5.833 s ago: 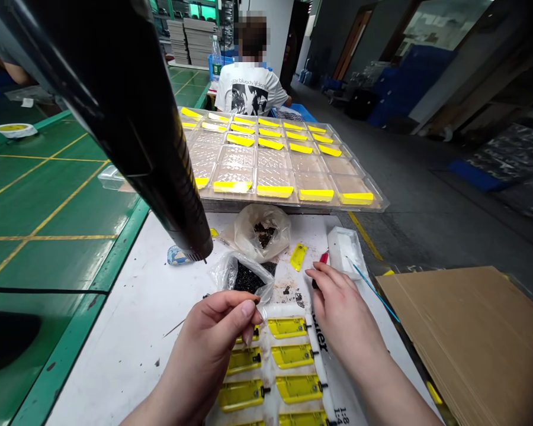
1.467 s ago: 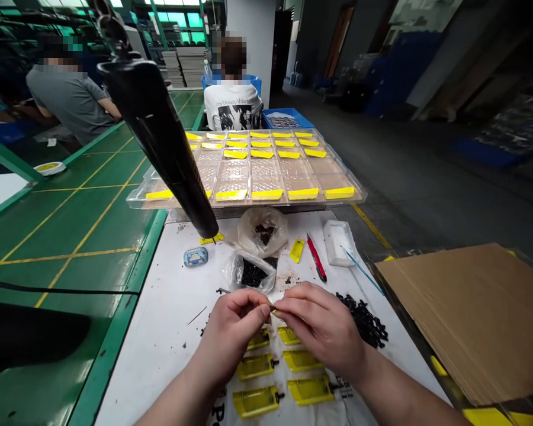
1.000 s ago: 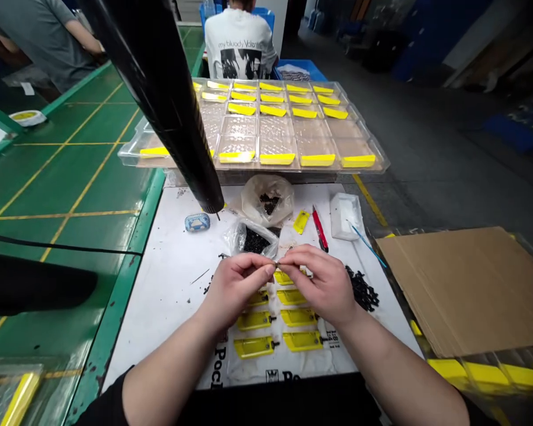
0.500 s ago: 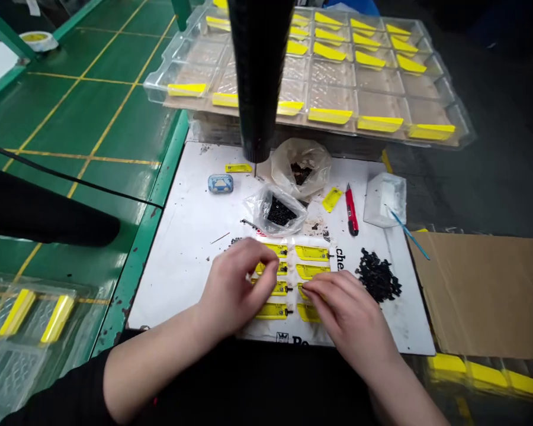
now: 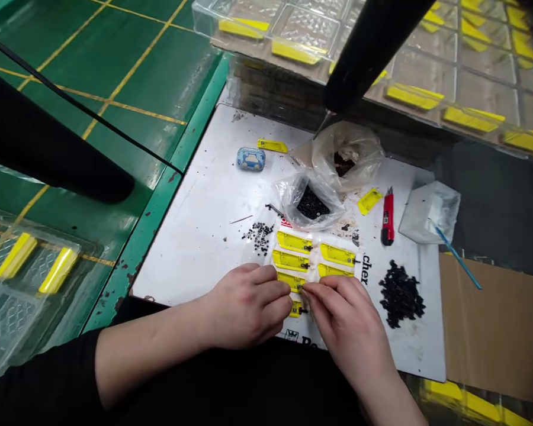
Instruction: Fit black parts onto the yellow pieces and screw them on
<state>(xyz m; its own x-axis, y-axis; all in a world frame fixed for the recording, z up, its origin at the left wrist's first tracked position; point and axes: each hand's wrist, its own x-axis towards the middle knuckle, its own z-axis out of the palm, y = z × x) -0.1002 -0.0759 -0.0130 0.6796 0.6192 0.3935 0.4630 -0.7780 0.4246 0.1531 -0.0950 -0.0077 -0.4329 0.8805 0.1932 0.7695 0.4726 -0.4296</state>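
My left hand rests with fingers curled over the left column of yellow plastic pieces, partly covering the lower ones. Whatever lies under its fingertips is hidden. Close beside it, my right hand pinches thumb and forefinger at a small black part by the end of a left-column piece. More yellow pieces form a right column, partly behind my right hand. Small black parts sit on the ends of several pieces. To the right lies a pile of black parts.
Beyond the pieces stand a bag of black bits and a larger bag. A red utility knife, a translucent container, a blue tin and scattered tiny parts lie around. A black screwdriver-like tool hangs overhead.
The view has swung, shifting the board's contents rightward. My left hand has come down with its fingers more curled, beside the right. My right fingertips have moved from the right column to the left column.
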